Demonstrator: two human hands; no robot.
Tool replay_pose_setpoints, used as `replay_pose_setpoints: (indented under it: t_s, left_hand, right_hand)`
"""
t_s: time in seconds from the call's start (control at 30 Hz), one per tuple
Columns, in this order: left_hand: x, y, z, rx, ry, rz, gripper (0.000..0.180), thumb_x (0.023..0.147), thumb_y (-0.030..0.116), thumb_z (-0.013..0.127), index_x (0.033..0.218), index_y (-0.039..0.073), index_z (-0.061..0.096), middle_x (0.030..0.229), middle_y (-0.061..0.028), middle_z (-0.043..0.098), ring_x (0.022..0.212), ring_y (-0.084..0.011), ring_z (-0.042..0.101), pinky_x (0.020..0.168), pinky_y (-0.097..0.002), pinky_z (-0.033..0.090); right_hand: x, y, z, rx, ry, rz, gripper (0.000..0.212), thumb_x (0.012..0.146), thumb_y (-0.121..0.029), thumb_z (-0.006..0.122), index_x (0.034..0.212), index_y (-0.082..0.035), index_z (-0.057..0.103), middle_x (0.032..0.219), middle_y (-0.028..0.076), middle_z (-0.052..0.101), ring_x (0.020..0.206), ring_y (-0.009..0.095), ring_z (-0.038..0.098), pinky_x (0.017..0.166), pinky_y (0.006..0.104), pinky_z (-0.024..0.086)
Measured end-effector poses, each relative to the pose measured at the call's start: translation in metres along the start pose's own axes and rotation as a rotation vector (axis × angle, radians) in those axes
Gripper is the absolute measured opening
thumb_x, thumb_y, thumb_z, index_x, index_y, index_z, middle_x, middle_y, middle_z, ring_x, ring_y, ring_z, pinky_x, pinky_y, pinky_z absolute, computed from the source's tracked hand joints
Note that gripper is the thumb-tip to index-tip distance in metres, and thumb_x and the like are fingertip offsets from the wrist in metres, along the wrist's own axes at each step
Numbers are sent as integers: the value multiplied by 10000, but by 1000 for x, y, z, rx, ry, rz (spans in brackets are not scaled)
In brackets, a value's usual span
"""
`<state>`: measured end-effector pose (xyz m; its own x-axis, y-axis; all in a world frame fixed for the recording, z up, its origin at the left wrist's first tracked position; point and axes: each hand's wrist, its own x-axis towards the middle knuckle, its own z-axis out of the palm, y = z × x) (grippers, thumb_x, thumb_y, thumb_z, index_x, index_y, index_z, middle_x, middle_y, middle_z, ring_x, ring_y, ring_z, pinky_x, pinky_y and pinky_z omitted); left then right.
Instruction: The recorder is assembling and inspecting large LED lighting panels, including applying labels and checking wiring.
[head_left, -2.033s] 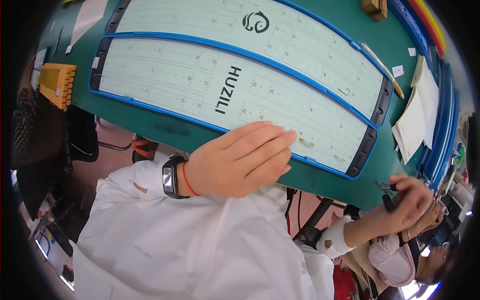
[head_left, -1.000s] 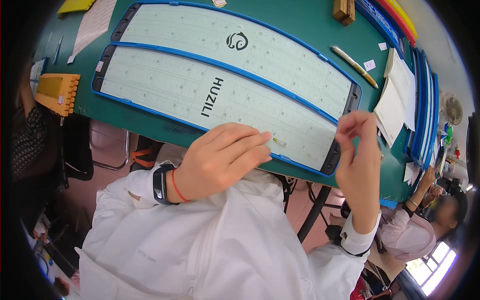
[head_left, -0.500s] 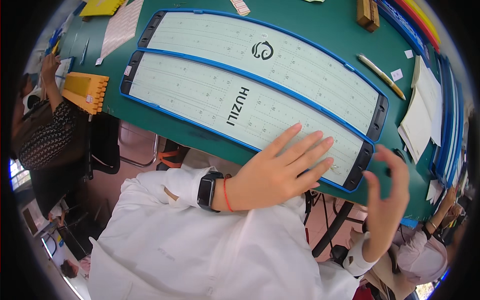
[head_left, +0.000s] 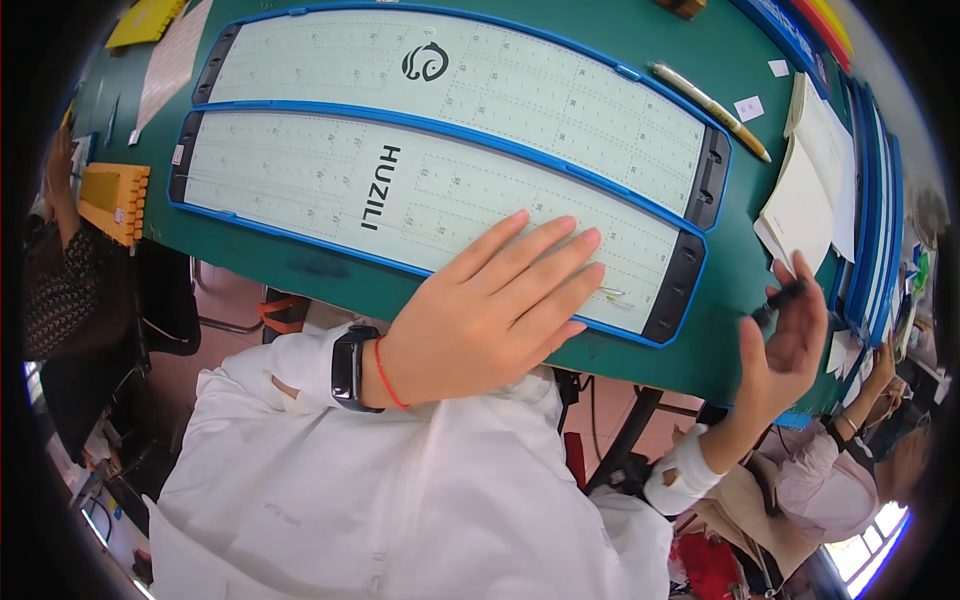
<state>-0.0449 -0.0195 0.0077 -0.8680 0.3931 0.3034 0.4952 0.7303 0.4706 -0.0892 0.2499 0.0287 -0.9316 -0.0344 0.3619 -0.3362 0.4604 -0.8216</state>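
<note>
A long flat case (head_left: 300, 160) with a blue rim, black end strips and pale printed panels lies unfolded on the table. My left hand (head_left: 500, 300) rests palm down on its near half, towards the right end, fingers stretched out. Just right of those fingertips, thin pale strands (head_left: 612, 292) lie on the panel; their kind is too small to tell. Beyond the case's right end, my right hand (head_left: 785, 350) is raised near the table edge. Between its thumb and fingers is a small black object (head_left: 784, 298), blurred, its kind unclear.
A slim gold pen-like tool (head_left: 715, 115) lies behind the case's right end, beside small white labels (head_left: 748, 108). Cream papers (head_left: 800, 190) and blue folders (head_left: 878, 200) stand at right. A yellow rack (head_left: 115, 200) sits at left. Other people work on both sides.
The view has shifted, so the table and case appear further left and higher. My right hand has moved away from the case's end and taken up the black object. My left hand stays on the panel.
</note>
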Motion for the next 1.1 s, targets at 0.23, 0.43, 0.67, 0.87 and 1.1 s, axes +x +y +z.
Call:
replay_pose_setpoints:
  t_s: [0.23, 0.43, 0.67, 0.87, 1.1]
  left_hand:
    - [-1, -1, 1, 29, 26, 86, 368, 746, 175, 653, 1100, 74, 646, 1184, -103, 605, 1140, -276, 550, 977, -398, 421]
    - [-1, -3, 3, 78, 18, 116, 383, 715, 172, 652, 1087, 79, 657, 1170, -100, 614, 1123, -283, 563, 967, -396, 433]
    - [-2, -3, 3, 78, 7, 111, 405, 714, 190, 654, 1107, 90, 656, 1186, -99, 608, 1119, -280, 566, 964, -400, 436]
    - [-1, -2, 3, 65, 21, 92, 396, 724, 183, 653, 1111, 96, 656, 1194, -100, 604, 1115, -281, 568, 952, -404, 443]
    - [0, -2, 1, 34, -6, 85, 403, 701, 160, 672, 1099, 96, 663, 1194, -102, 603, 1111, -287, 567, 942, -409, 448]
  right_hand:
    - [-11, -17, 55, 674, 201, 26, 571, 815, -274, 629, 1220, -4, 332, 1136, 264, 524, 1042, 392, 576, 889, 441, 480]
    - [-9, -33, 73, 714, 241, 149, 222, 950, -250, 341, 991, -32, 354, 724, 172, 529, 644, 333, 599, 656, 409, 501]
    - [-9, -35, 73, 715, 228, 208, 244, 982, -282, 276, 912, -58, 343, 675, 141, 491, 602, 303, 589, 616, 371, 500]
    - [-10, -33, 70, 713, 210, 198, 232, 995, -275, 256, 880, -85, 322, 633, 114, 454, 550, 264, 551, 571, 379, 493]
    - [-11, -33, 68, 702, 294, 247, 228, 999, -285, 258, 869, -103, 301, 614, 84, 417, 500, 213, 483, 535, 374, 478]
